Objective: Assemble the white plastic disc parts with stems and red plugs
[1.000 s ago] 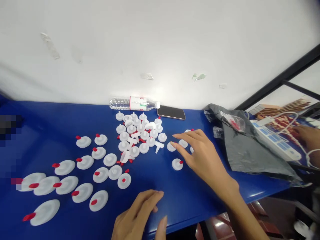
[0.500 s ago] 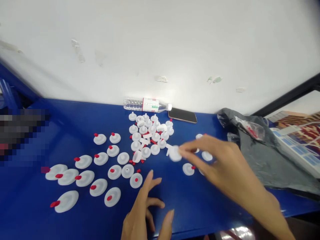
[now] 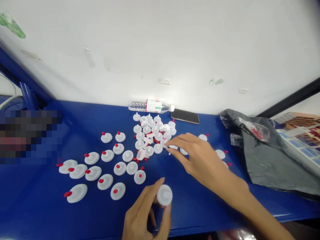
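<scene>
Between the thumb and fingers of my left hand [image 3: 147, 208] is a round white plastic cap [image 3: 164, 195], its flat disc face turned up toward me. My right hand [image 3: 197, 155] reaches over the right edge of a pile of white plastic caps [image 3: 149, 150]. Its thumb and index finger are slightly apart at a cap there, with no firm hold showing. Small red plugs [image 3: 142, 168] and flat white pieces [image 3: 148, 140] lie among the pile. To the left, several white discs with red plugs [image 3: 105, 182] are spread over the blue table [image 3: 95, 220].
A clear plastic bottle [image 3: 152, 106] lies against the white wall, beside a dark phone [image 3: 185, 116]. A grey plastic bag [image 3: 265, 156] covers the table's right side. Further discs with red tips [image 3: 220, 154] lie partly behind my right arm.
The white cap has passed from my right hand to my left, whose fingers have closed on it. My right hand has moved left to the pile. The view has shifted slightly.
</scene>
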The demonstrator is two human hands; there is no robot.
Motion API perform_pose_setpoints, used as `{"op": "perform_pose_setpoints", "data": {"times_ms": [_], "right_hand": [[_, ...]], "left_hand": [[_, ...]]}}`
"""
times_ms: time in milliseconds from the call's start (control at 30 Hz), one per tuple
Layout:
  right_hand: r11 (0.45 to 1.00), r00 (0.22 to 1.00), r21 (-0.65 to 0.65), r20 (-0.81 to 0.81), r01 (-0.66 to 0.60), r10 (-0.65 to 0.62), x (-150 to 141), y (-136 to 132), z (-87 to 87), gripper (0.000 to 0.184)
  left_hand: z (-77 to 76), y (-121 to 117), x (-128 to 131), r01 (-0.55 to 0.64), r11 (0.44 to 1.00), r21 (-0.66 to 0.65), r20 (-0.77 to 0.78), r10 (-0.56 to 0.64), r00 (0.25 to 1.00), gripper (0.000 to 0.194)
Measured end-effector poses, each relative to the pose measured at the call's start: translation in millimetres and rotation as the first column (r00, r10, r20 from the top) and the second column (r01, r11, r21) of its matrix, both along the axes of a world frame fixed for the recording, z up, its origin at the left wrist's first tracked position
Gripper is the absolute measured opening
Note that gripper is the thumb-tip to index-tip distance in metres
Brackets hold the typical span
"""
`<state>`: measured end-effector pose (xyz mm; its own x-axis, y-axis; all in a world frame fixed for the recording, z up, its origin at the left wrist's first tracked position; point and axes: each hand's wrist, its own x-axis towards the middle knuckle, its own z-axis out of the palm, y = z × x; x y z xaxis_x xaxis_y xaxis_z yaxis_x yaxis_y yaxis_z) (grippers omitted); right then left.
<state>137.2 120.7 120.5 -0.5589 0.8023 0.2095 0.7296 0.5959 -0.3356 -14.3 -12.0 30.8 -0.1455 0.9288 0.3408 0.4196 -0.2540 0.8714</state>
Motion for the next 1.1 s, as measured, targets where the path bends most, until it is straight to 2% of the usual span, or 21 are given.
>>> {"op": "perform_pose_setpoints", "data": {"times_ms": [133, 233, 433, 533, 667, 833, 1100], "right_hand": [[0.996, 0.990, 0.032, 0.115, -0.082, 0.078, -14, 17, -15.9, 0.023], [0.996, 0.984, 0.026, 0.161, -0.083, 0.077, -19, 18, -20.1, 0.019], [0.997, 0.986, -0.048, 0.151, -0.057, 0.064, -8, 4, -12.2, 0.020], [1.000, 0.986, -0.018, 0.164, -0.020, 0.023, -9, 6, -9.2, 0.021], [0.998, 0.952, 0.036, 0.303, 0.044, -0.053, -28, 17, -9.2, 0.026], [0.997, 0.848, 0.056, 0.523, 0.062, -0.082, -54, 28, -12.7, 0.023], [0.999, 0.825, 0.044, 0.562, 0.029, -0.049, -56, 30, -12.6, 0.021]], "left_hand": [[-0.8, -2, -1, 0.003, 1.000, -0.007, -0.006, -0.003, 1.000, 0.041], [-2.8, -2, -2, 0.004, 1.000, -0.005, -0.021, -0.004, 1.000, 0.041], [-4.1, -2, -1, -0.001, 1.000, 0.014, -0.003, 0.001, 1.000, 0.042], [-4.9, -2, -1, -0.009, 1.000, 0.008, -0.020, 0.009, 1.000, 0.041], [-5.9, -2, -3, 0.002, 1.000, 0.005, -0.045, -0.002, 0.999, 0.040], [-6.0, -1, -5, 0.024, 1.000, 0.012, -0.034, -0.023, 0.999, 0.039], [-10.5, -2, -4, 0.012, 1.000, 0.024, -0.040, -0.011, 0.999, 0.039]]}}
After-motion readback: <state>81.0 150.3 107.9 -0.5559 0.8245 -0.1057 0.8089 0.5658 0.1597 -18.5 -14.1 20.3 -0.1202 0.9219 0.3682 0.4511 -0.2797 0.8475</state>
